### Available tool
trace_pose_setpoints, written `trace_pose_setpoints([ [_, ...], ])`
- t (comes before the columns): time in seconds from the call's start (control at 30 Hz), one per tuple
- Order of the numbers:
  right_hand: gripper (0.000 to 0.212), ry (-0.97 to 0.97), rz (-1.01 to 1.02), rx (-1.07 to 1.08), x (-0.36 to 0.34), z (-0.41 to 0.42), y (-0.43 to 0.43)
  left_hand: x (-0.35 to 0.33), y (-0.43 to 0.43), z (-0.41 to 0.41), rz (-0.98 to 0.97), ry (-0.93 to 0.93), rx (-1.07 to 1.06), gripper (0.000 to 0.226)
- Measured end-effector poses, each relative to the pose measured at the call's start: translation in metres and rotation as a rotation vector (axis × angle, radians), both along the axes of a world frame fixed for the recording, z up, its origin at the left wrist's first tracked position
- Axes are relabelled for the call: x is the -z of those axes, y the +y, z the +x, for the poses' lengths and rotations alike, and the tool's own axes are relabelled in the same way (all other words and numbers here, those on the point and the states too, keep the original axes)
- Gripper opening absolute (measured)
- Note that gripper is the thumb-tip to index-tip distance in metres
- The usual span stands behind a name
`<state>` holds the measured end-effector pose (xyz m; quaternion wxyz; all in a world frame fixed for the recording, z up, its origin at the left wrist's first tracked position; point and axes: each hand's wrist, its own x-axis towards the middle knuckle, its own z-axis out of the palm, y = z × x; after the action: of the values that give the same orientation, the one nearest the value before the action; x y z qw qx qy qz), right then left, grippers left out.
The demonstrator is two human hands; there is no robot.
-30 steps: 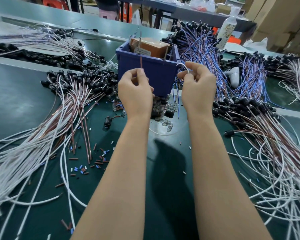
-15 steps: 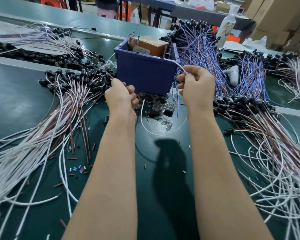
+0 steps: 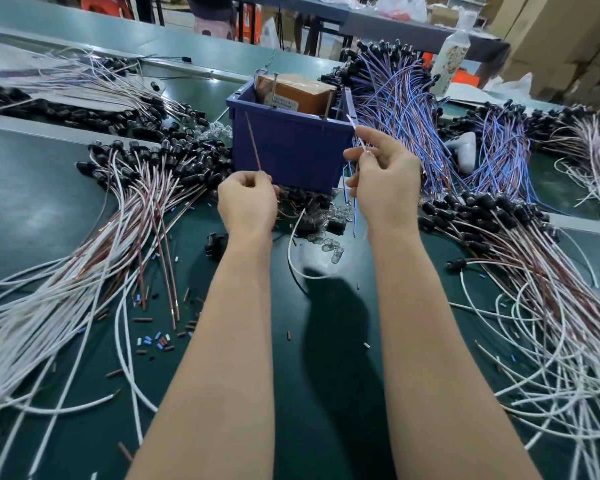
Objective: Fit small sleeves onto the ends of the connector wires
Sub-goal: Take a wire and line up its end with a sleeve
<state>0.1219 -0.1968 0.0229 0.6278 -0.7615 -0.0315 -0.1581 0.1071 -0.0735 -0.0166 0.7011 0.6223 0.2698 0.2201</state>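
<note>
Brown wire (image 3: 253,143) pinched in left hand (image 3: 248,202)

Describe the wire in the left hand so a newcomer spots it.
Find the blue bin in the middle. Before it, the left hand pinches one brown wire. Unlike the heaped wires, it rises alone, nearly upright, across the bin's front.

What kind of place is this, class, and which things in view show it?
Probably a wiring assembly workshop: heaps of brown-and-white wires with black connectors on a green workbench, a blue plastic bin, stacked cardboard cartons behind.
</note>
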Motion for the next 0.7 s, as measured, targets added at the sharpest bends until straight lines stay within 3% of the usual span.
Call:
trace_pose_setpoints([
  [0.17, 0.036, -0.031, -0.009, 0.025, 0.000, 0.000, 0.001, -0.002, -0.003, 0.000, 0.111, -0.085, -0.072, 0.007],
  [0.7, 0.045, -0.002, -0.183, -0.066, 0.002, -0.005, 0.009, -0.006, -0.011, -0.004, 0.188, -0.146, -0.018, 0.007],
])
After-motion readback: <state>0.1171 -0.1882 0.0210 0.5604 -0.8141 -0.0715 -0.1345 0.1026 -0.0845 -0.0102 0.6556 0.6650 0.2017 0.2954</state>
